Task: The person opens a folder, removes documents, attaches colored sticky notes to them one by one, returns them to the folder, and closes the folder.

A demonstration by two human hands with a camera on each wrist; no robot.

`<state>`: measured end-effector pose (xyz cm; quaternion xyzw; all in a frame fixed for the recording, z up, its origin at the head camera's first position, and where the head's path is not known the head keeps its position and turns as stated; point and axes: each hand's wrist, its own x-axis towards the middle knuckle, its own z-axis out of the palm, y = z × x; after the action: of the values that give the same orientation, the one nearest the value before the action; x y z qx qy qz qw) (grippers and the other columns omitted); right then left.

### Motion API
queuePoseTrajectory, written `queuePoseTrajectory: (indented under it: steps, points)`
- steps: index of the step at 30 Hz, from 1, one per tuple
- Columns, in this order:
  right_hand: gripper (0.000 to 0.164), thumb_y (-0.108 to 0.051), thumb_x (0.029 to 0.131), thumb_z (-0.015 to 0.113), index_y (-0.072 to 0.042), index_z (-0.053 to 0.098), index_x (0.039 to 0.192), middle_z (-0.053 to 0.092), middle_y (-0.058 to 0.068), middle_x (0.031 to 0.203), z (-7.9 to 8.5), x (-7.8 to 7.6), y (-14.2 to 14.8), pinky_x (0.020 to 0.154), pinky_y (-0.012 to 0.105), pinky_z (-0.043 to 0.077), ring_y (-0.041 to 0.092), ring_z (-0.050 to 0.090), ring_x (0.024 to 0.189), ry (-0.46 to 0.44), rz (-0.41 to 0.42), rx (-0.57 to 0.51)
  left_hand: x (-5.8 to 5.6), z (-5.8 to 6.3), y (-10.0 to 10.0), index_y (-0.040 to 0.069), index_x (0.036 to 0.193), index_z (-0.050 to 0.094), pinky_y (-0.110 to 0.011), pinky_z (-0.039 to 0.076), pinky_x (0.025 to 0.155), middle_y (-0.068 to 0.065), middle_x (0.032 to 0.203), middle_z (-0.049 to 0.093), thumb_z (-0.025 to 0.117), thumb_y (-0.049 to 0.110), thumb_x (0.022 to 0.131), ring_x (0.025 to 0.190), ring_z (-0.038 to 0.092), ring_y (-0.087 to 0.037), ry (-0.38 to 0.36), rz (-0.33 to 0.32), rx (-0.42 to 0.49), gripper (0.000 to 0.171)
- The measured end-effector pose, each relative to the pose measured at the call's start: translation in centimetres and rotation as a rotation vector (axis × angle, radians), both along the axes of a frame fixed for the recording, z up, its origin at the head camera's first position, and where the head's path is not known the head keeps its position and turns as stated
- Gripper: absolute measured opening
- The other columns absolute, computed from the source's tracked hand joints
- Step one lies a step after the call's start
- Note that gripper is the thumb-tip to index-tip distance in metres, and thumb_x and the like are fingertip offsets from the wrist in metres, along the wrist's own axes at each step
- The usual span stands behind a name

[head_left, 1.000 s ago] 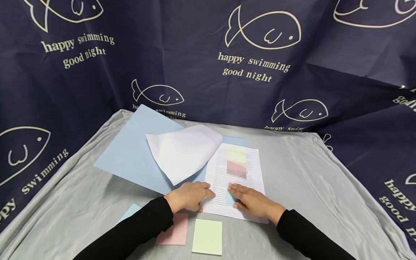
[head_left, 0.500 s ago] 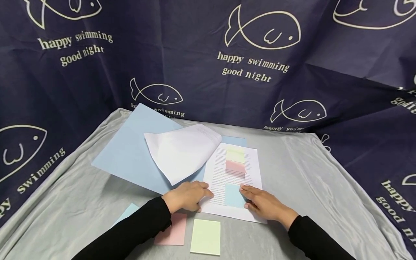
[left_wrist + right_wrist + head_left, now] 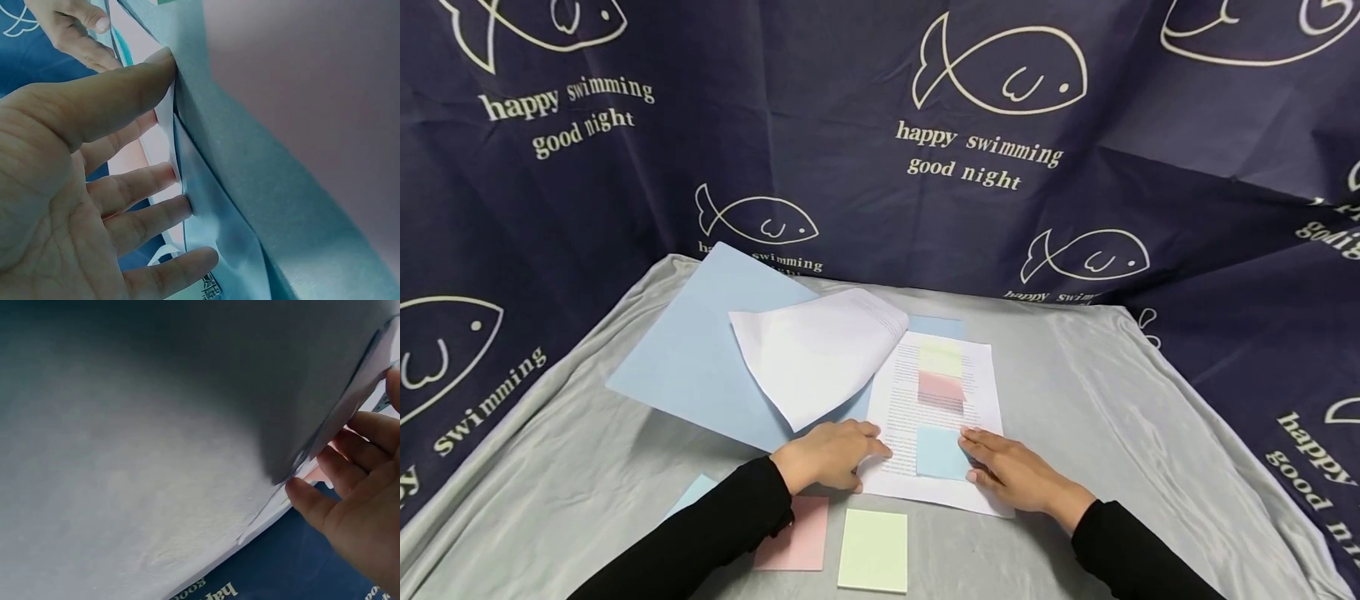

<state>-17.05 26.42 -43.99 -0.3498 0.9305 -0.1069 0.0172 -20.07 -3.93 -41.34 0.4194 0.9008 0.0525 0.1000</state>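
Note:
A printed sheet [image 3: 897, 423] lies on the right side of an opened blue folder [image 3: 681, 350]. Down the sheet run a green sticky note [image 3: 941, 358], a pink one [image 3: 940, 388] with a curling lower edge, and a blue sticky note [image 3: 938, 452] near the bottom. My left hand [image 3: 832, 454] rests with spread fingers on the sheet's lower left edge; its fingertips [image 3: 178, 203] touch paper and folder in the left wrist view. My right hand [image 3: 1022, 471] lies over the sheet's lower right, straight fingers touching the blue note's right edge.
A turned-back white page [image 3: 820, 350] curls over the folder's raised left cover. In front lie a green sticky-note pad [image 3: 873, 550], a pink pad [image 3: 797, 533] and a blue pad [image 3: 692, 493], the last two partly behind the left sleeve. A navy fish-print cloth [image 3: 850, 125] hangs behind the grey-covered table.
My right hand has slid right across the blue note, uncovering most of it, and now rests at its right edge. The left hand has stayed on the sheet.

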Motion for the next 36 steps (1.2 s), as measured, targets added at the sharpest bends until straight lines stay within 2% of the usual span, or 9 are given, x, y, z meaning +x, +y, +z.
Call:
queuePoseTrajectory:
  steps: [8, 15, 18, 24, 31, 36]
  points:
    - [0.051, -0.024, 0.093, 0.058, 0.007, 0.047, 0.131, 0.040, 0.023, 0.138, 0.5, -0.1, -1.0, 0.093, 0.053, 0.036, 0.037, 0.038, 0.125, 0.040, 0.008, 0.023, 0.1, 0.1, 0.2, 0.024, 0.121, 0.063, -0.033, 0.045, 0.084, -0.006, 0.129, 0.052, 0.083, 0.025, 0.068, 0.112, 0.051, -0.021, -0.002, 0.002, -0.012, 0.056]
    - [0.049, -0.023, 0.092, 0.059, 0.007, 0.049, 0.130, 0.041, 0.023, 0.137, 0.8, -0.8, -3.0, 0.096, 0.050, 0.035, 0.035, 0.039, 0.125, 0.092, 0.092, 0.034, 0.0, 0.1, 0.3, 0.024, 0.121, 0.063, -0.033, 0.046, 0.081, -0.005, 0.129, 0.051, 0.083, 0.023, 0.069, 0.111, 0.052, -0.021, -0.014, 0.012, -0.005, 0.056]
    - [0.049, -0.023, 0.093, 0.056, 0.005, 0.047, 0.132, 0.038, 0.022, 0.140, 1.0, -0.8, -4.1, 0.095, 0.051, 0.035, 0.035, 0.038, 0.126, 0.067, 0.118, 0.069, -0.1, 0.1, 0.4, 0.023, 0.121, 0.063, -0.032, 0.046, 0.083, -0.006, 0.130, 0.050, 0.082, 0.024, 0.069, 0.112, 0.051, -0.021, -0.009, 0.010, -0.009, 0.055]
    - [0.048, -0.025, 0.097, 0.050, 0.002, 0.043, 0.137, 0.034, 0.019, 0.143, 0.8, -0.9, -5.6, 0.095, 0.054, 0.034, 0.035, 0.033, 0.129, -0.003, 0.111, 0.117, -0.2, 0.0, 0.5, 0.022, 0.121, 0.063, -0.032, 0.045, 0.085, -0.007, 0.131, 0.050, 0.083, 0.023, 0.069, 0.113, 0.051, -0.022, -0.014, 0.003, -0.008, 0.056]
    - [0.045, -0.010, 0.091, 0.056, 0.005, 0.046, 0.133, 0.039, 0.021, 0.139, 0.4, -0.9, -6.0, 0.095, 0.050, 0.036, 0.035, 0.037, 0.127, 0.029, 0.111, 0.099, -0.3, 0.1, 0.5, 0.023, 0.121, 0.064, -0.032, 0.045, 0.084, -0.007, 0.130, 0.051, 0.083, 0.023, 0.068, 0.111, 0.051, -0.021, -0.013, 0.005, -0.005, 0.056]
    - [0.048, -0.010, 0.090, 0.058, 0.006, 0.045, 0.133, 0.040, 0.020, 0.139, 0.3, -0.9, -6.2, 0.096, 0.048, 0.035, 0.033, 0.037, 0.128, 0.032, 0.099, 0.108, -0.4, -0.1, 0.3, 0.022, 0.121, 0.064, -0.031, 0.045, 0.085, -0.007, 0.130, 0.051, 0.083, 0.024, 0.068, 0.111, 0.051, -0.021, -0.009, 0.003, -0.007, 0.056]
